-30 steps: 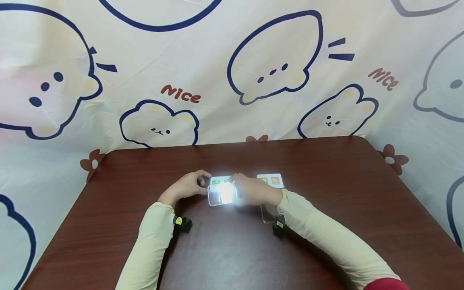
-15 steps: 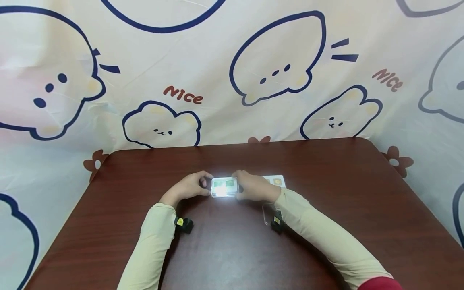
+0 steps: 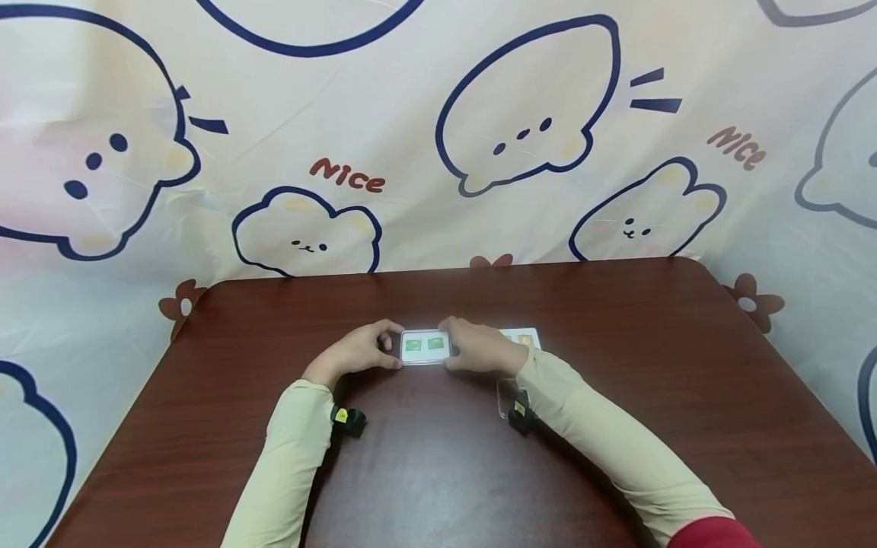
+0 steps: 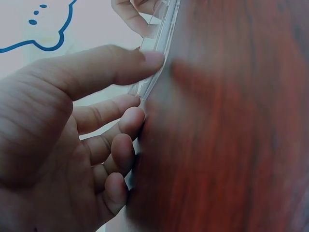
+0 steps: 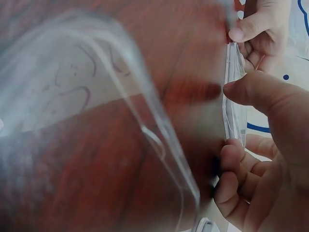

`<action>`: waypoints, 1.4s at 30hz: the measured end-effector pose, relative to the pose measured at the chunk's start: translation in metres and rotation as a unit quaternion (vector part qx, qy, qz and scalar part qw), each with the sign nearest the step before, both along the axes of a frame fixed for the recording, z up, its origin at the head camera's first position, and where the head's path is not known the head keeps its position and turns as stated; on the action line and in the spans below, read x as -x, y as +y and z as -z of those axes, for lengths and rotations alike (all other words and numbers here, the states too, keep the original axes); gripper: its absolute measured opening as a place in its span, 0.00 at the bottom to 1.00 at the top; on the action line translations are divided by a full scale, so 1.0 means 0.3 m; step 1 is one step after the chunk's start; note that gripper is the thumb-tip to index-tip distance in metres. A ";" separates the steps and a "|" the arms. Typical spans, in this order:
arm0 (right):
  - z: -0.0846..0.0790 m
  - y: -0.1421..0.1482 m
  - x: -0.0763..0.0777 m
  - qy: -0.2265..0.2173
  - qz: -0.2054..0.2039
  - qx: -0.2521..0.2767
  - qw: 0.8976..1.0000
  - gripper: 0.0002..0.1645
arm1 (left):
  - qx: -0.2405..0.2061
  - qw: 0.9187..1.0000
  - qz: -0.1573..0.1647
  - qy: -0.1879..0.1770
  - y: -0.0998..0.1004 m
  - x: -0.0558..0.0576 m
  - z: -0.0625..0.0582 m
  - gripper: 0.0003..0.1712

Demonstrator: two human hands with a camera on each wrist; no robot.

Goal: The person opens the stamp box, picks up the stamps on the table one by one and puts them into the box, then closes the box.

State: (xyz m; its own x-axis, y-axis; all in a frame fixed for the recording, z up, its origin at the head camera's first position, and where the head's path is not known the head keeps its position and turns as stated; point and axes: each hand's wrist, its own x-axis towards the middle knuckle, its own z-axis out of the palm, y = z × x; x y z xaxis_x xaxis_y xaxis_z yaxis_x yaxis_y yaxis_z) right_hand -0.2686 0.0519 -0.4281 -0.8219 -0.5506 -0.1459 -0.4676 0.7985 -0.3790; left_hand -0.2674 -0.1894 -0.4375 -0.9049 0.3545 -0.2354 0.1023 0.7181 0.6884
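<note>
A small clear plastic case (image 3: 425, 347) with a white insert bearing two green squares lies flat between my hands in the head view. My left hand (image 3: 356, 352) pinches its left end, thumb on the near edge and index finger at the far edge. At the other end, my right hand (image 3: 483, 348) holds it the same way. Seen edge-on in the right wrist view, the clear case (image 5: 231, 92) has my right thumb against its near edge. My other left fingers curl loosely beside the case in the left wrist view.
Behind my right hand lies a white insert (image 3: 526, 336) with yellowish squares, partly hidden. A loose clear plastic cover (image 3: 505, 397) sits under the right wrist camera (image 3: 520, 411). All rest on a dark brown table (image 3: 425, 457), with a patterned cloth (image 3: 411, 137) behind.
The clear cover has gone from tilted and offset toward me to lying flush over the white insert. Its bright glare is gone, and the green squares show plainly. My right hand has shifted slightly.
</note>
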 end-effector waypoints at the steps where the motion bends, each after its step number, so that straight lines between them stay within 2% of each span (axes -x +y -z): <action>1: -0.001 0.000 0.000 0.001 0.000 -0.002 1.000 0.37 | 0.001 1.000 0.000 -0.002 0.001 -0.001 -0.001 0.33; 6: 0.002 -0.002 0.005 0.006 -0.004 -0.006 1.000 0.37 | -0.001 1.000 -0.002 -0.009 0.002 -0.005 -0.007 0.35; 26: 0.021 0.000 0.016 0.012 -0.014 -0.006 1.000 0.38 | 0.005 1.000 -0.008 -0.002 0.002 -0.002 -0.003 0.33; 32: 0.017 0.010 0.016 0.002 -0.014 -0.005 1.000 0.43 | 0.005 1.000 -0.005 -0.004 0.011 -0.003 -0.011 0.34; 37: -0.014 0.051 -0.006 0.005 -0.019 0.015 1.000 0.41 | -0.012 1.000 0.002 -0.006 0.006 -0.003 -0.015 0.35; 40: -0.053 0.094 -0.034 0.031 -0.031 0.026 0.999 0.35 | -0.024 1.000 0.001 0.006 -0.005 -0.002 -0.017 0.31; 42: -0.081 0.127 -0.056 0.047 -0.041 0.030 0.998 0.31 | -0.029 0.999 -0.004 0.027 -0.012 -0.003 -0.021 0.27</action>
State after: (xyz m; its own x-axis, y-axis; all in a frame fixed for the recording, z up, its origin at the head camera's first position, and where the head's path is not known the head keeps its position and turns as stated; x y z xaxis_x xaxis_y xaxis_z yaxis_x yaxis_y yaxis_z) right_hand -0.2519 0.0899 -0.4037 -0.7822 -0.6221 -0.0353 -0.5664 0.7335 -0.3757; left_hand -0.2666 -0.1931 -0.4312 -0.9185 0.3595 -0.1649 0.1356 0.6779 0.7226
